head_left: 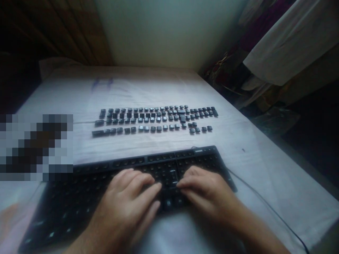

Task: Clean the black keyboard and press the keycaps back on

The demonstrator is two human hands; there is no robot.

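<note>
A black keyboard (92, 192) lies slanted across the near part of the table, much of it with bare key sockets and a few keycaps in place at its lower edge. My left hand (129, 197) rests over its middle, fingers bent downward, thumb and index finger slightly apart with nothing visible between them. To the right, my right hand (208, 190) has its fingertips drawn together in a pinch low over the keys. Whatever those fingertips hold, if anything, is too small or blurred to make out. Beyond the keyboard, loose black keycaps (159, 128) stand in several rows.
A white cloth covers the table (148, 91). The keyboard's cable (267, 203) runs off to the lower right. A pixelated patch hides the left side. Hanging white fabric (288, 49) and clutter are beyond the table's right edge; a pale wall (164, 31) stands behind.
</note>
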